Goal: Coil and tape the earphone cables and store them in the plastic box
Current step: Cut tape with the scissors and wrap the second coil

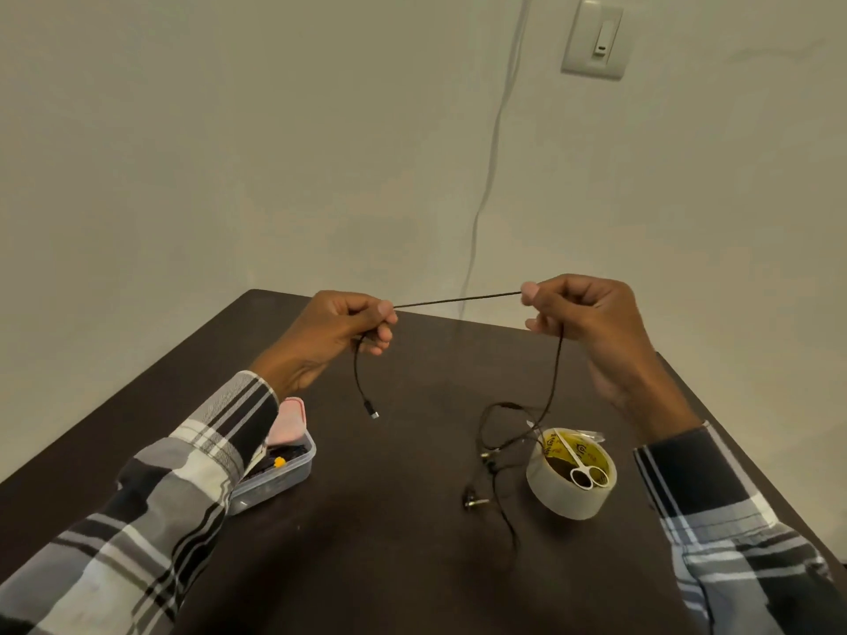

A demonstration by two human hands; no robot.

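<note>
Left hand [337, 334] and right hand [584, 313] raised above table [412, 566], each pinching black cable [458, 298] between thumb and fingers, other fingers curled; stretch between hands taut. Plug [372, 412] dangles below left hand. Rest of cable drops from right hand to earbuds [476, 499] on table beside tape roll [570, 474]. Scissors [580, 467] lie on roll. Box [275, 474] under left sleeve [160, 497].

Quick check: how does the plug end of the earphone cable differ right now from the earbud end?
The plug end of the thin black earphone cable hangs in the air below the left hand; the earbud end lies on the dark brown table beside the clear tape roll. The plug end hangs as one single strand; the earbud end is loose and tangled. Both belong to the cable pinched taut between the left hand and right hand.
</note>
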